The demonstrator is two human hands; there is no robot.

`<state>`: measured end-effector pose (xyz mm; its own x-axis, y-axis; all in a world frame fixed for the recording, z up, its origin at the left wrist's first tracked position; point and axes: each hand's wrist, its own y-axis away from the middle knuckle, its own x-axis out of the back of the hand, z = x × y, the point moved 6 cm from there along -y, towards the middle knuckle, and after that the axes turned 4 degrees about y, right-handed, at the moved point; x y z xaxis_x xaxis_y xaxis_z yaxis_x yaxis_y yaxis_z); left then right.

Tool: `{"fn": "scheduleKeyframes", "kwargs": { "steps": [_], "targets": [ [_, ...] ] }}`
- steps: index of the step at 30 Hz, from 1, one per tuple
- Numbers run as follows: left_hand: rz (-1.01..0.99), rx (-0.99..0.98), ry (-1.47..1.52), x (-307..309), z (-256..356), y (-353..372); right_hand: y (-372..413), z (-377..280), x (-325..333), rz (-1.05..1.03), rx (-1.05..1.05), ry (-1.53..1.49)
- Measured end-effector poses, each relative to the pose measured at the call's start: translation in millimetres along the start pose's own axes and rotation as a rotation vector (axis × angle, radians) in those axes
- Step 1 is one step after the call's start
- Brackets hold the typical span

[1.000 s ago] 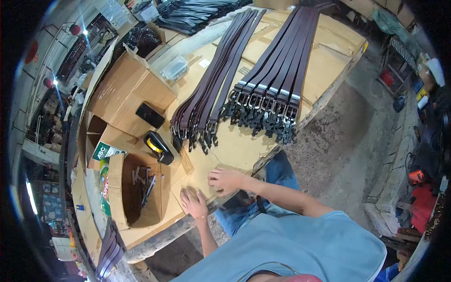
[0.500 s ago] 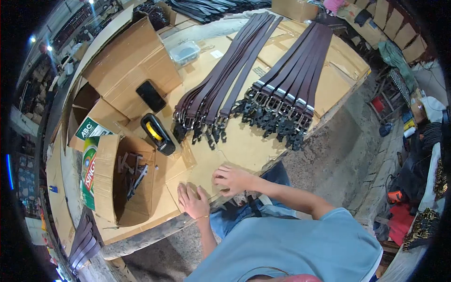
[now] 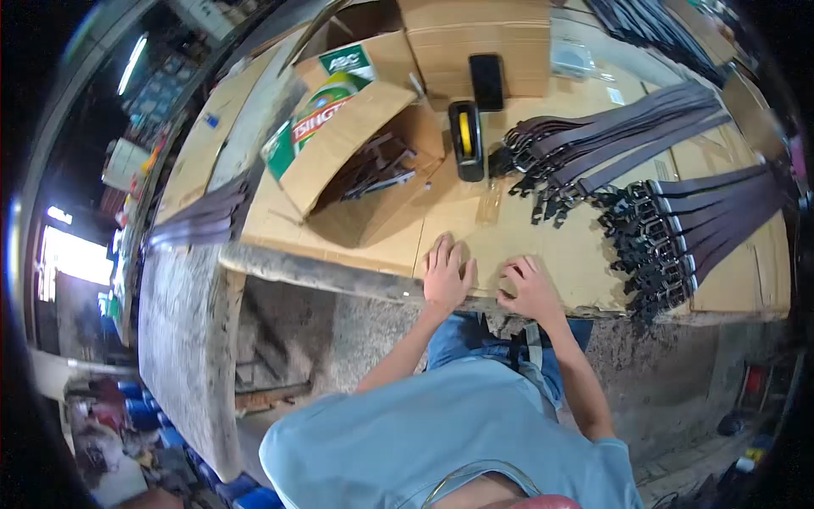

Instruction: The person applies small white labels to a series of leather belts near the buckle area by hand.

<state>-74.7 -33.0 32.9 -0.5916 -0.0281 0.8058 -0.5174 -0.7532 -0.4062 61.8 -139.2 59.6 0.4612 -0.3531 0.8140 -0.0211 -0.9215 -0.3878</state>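
Observation:
My left hand [image 3: 447,273] lies on the cardboard sheet [image 3: 398,242] near the table's front edge, with its fingers stretched out. My right hand [image 3: 530,290] rests a short way to its right, fingers loosely bent and apart, holding nothing. Beyond the hands stands a black tape dispenser [image 3: 465,142] with a yellow core. To the right lies a bundle of dark brown belts [image 3: 623,127], their buckles toward me. A second fan of belts [image 3: 733,212] is closer to the right edge, its buckles and black clips [image 3: 653,246] bunched together.
An open cardboard box [image 3: 343,144] with small metal pieces [image 3: 386,170] inside sits left of the dispenser. A black phone [image 3: 487,82] leans near a larger box [image 3: 475,34]. A clear plastic container [image 3: 572,59] is farther back. More straps [image 3: 199,216] hang at the left.
The head view has turned to the left, so the table and belts appear shifted and rotated. Both hands stay at the table's front edge, empty.

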Motion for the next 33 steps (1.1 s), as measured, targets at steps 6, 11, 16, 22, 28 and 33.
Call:
{"fn": "scheduleKeyframes", "kwargs": {
  "steps": [6,11,16,22,28,33],
  "targets": [
    [-0.013,-0.034,-0.004,-11,2,1,7,10,6,0.046,-0.038,-0.073],
    [-0.003,-0.068,-0.004,-9,7,1,0,67,4,0.119,-0.438,-0.547],
    [0.012,-0.057,-0.033,-8,5,2,-22,118,48,0.386,-0.55,-0.333],
    [0.036,-0.021,-0.01,-4,4,-2,-12,140,32,0.505,-0.387,0.049],
    [0.017,-0.021,-0.002,-5,3,1,-9,126,49,0.603,-0.569,0.427],
    [0.023,-0.055,0.034,-6,6,2,-20,145,54,0.494,-0.638,0.27]
  ]
}}
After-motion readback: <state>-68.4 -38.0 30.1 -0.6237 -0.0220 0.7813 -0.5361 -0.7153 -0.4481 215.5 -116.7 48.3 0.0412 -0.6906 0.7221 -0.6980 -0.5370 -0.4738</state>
